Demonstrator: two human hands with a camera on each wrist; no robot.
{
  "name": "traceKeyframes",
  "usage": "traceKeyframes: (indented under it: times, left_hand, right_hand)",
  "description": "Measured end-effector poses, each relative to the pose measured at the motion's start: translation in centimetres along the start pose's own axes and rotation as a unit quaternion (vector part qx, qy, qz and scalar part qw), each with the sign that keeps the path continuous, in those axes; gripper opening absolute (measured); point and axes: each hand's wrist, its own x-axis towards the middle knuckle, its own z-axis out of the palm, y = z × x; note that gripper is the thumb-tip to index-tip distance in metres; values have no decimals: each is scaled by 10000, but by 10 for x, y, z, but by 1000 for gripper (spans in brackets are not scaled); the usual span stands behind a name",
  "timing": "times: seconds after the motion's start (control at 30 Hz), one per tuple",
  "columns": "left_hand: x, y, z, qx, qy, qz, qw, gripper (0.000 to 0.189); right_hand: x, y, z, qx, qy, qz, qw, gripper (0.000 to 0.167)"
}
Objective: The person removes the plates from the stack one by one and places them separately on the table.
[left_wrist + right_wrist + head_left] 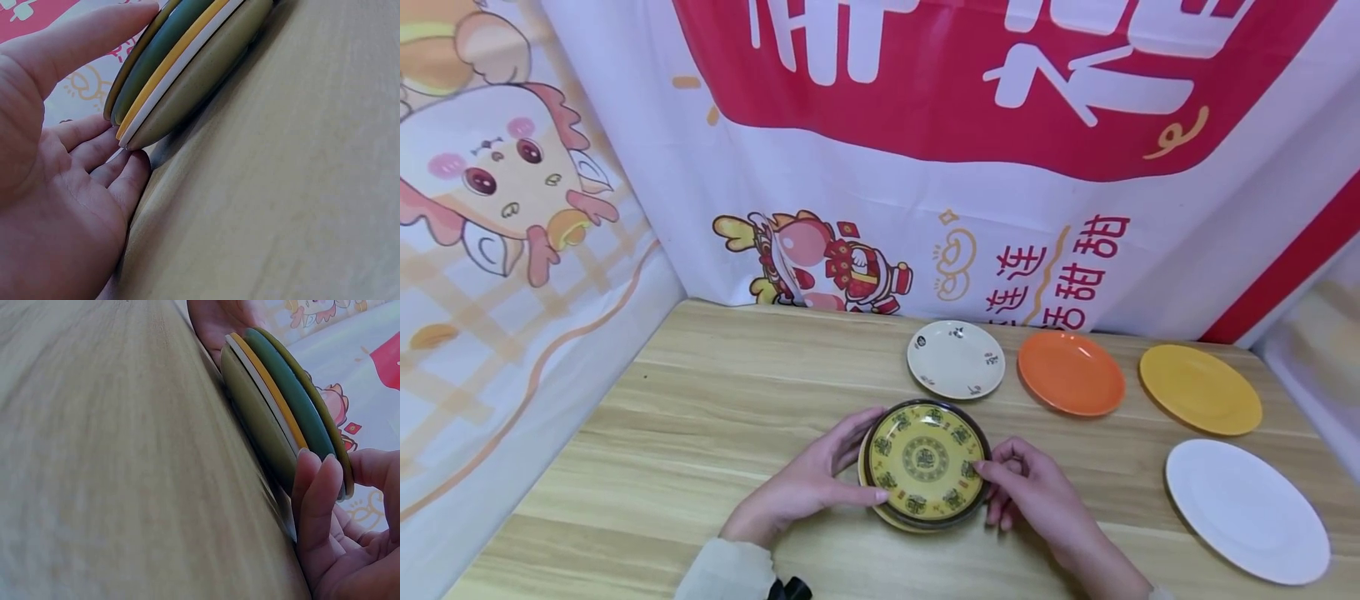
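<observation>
Okay, plate stack [925, 458] sat lower centre of the head view, on or just above the wooden surface [700, 375]; contact underneath was hard to tell. Top plate [928, 502] was yellow, patterned, dark-rimmed; side-on from the left wrist, below it came a green layer [155, 55], an orange-yellow layer, a white layer and an olive bottom layer [206, 75]. Left hand [812, 475] gripped the stack's left side, thumb over the top rim, fingers at the lower edge, hand spread fairly wide. Right hand [1033, 492] held the right side, partly closed, thumb on the top plate, fingers curled to the rim. Behind, toward frame right: cream plate [956, 360] with small motifs, orange plate [1071, 373], yellow plate [1200, 390]; white plate [1247, 511] lower right. Printed backdrop [925, 192] filled the upper frame.
</observation>
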Motion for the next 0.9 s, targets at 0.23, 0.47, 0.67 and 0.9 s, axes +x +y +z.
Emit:
traceKeyframes:
  times: [0.23, 0.47, 0.67, 0.9]
  left_hand:
    - [0, -1, 1, -43, -16, 15, 10000, 103]
    - [0, -1, 1, -39, -85, 113, 9999, 102]
    - [0, 0, 1, -76, -102, 104, 9999, 102]
    - [1, 0, 1, -88, -103, 76, 9999, 101]
  right_hand:
    - [0, 1, 0, 113, 248, -82, 9996, 29]
    - [-2, 1, 0, 354, 540, -231, 9976, 20]
    - [-2, 1, 0, 313, 653, -275, 9970, 19]
    - [-2, 0, -2, 306, 623, -336, 9970, 19]
